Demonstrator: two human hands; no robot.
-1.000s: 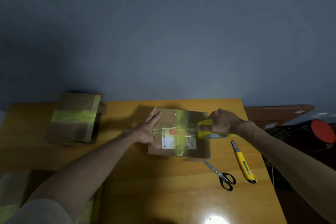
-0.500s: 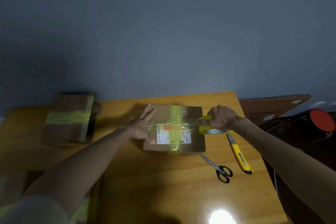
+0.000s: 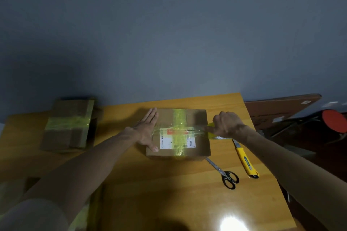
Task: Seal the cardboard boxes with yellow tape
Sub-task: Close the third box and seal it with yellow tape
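"B23C" is printed on the white label (image 3: 177, 139) of the cardboard box (image 3: 199, 148), set mid-table (image 3: 169, 193). Its left edge is pressed by the flat left hand (image 3: 145, 133); the yellow tape roll (image 3: 210, 125) is gripped by the curled right hand (image 3: 227, 126).

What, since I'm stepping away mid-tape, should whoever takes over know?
Left hand: open, flat on the centre box's left side.
Right hand: grips the yellow tape roll at its right edge, a strip stretched across the top.
Done: left box taped crosswise; centre box has one front-to-back band.
Left: finish and cut this strip; scissors and utility knife lie right of it.
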